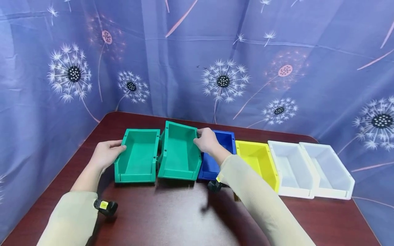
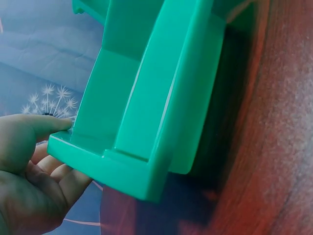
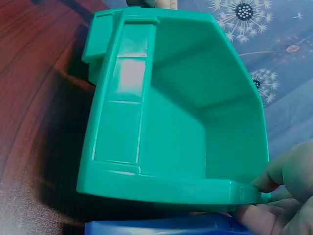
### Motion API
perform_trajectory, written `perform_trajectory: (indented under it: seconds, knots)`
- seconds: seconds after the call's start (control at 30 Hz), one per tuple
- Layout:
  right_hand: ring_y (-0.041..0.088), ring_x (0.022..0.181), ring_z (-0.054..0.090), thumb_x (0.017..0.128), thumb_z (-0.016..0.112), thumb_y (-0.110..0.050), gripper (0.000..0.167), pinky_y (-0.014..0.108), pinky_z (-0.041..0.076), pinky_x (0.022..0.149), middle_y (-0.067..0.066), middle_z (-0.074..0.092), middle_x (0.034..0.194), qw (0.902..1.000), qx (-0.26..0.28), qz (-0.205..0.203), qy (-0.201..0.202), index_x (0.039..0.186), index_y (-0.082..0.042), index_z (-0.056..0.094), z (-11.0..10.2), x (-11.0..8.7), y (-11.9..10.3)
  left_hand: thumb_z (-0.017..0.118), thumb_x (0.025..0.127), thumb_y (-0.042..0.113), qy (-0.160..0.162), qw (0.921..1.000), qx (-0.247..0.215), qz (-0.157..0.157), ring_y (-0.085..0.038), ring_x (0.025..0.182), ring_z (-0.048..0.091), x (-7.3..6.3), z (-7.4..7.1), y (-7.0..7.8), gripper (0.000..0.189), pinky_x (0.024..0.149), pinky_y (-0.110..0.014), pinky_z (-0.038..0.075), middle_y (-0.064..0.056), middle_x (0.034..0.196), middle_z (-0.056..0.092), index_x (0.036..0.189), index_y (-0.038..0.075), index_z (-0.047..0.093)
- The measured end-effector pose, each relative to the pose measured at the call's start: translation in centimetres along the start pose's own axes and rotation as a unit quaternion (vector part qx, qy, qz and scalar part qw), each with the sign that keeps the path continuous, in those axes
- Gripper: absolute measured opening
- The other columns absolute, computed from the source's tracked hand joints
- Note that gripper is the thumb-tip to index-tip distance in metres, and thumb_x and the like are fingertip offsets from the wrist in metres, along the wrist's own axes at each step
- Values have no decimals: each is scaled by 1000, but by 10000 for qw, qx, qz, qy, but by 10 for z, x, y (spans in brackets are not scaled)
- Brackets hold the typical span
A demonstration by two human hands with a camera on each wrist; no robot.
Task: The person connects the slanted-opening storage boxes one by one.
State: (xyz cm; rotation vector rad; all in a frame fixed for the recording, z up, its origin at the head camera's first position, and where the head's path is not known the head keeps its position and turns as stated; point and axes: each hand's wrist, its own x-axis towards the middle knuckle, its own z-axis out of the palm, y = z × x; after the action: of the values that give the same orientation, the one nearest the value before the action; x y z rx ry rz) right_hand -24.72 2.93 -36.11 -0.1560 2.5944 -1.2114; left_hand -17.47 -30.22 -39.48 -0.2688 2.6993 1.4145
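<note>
1. A dark reddish-brown bench with a glossy sheen carries everything; a blue-violet curtain printed with white and pink dandelions hangs behind its far edge and down its left side.
2. Two green bins are at the left end of a row: the left green bin stands fairly square, while the right green bin is tilted and turned, with a shadow under its near edge.
3. The left hand grasps the left green bin by its left wall. The left wrist view adds that the thumb lies at the rim and the other fingers are outside the wall.
4. The right hand grasps the right green bin at its far right corner. The right wrist view shows the thumb over the rim, the fingers below it, and a dark gap between the bin's near side and the bench.
5. Whether the left green bin's base touches the bench, I cannot tell.
6. Just right of the right green bin is the blue bin, partly hidden by that bin, the right hand and its forearm.
7. Farther right come the yellow bin, its near left part covered by the right sleeve, then the left white bin and the right white bin, side by side.
8. A black device with a yellow label sits at each wrist.
</note>
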Motion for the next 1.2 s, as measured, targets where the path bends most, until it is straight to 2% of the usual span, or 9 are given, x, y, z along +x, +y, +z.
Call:
perform_trajectory:
  seconds: [0.13, 0.47, 0.93, 1.2]
  knots:
    - [28, 126, 51, 94, 52, -8, 51, 41, 50, 94, 16, 46, 143, 10000, -48, -20, 52, 142, 0, 39, 0, 1, 1, 48, 98, 34, -51, 10000, -60, -44, -41, 126, 48, 0, 1, 1, 58, 95, -51, 47, -30, 140, 43, 142, -2, 38]
    - [27, 120, 56, 94, 53, -10, 50, 40, 53, 90, 15, 47, 142, 9999, -71, 141, 50, 142, -1, 40, -2, 4, -3, 49, 98, 32, -168, 9995, -237, -83, -39, 121, 53, -2, 2, 2, 58, 86, -43, 55, -30, 137, 46, 143, -2, 37]
    - [28, 121, 56, 95, 53, -10, 51, 41, 52, 90, 14, 47, 142, 9997, -35, 232, 31, 143, -3, 39, -2, 9, -5, 49, 97, 32, -128, 9994, -293, -124, -38, 120, 54, -2, 1, 0, 58, 84, -42, 55, -29, 136, 48, 143, -1, 37]
    - [26, 120, 56, 95, 53, -10, 51, 40, 55, 85, 14, 48, 141, 9995, 121, 281, 14, 143, -4, 39, -3, 8, -8, 49, 98, 31, -156, 9993, -331, -108, -38, 121, 53, -1, 1, 0, 58, 82, -40, 56, -29, 136, 47, 143, -2, 37]
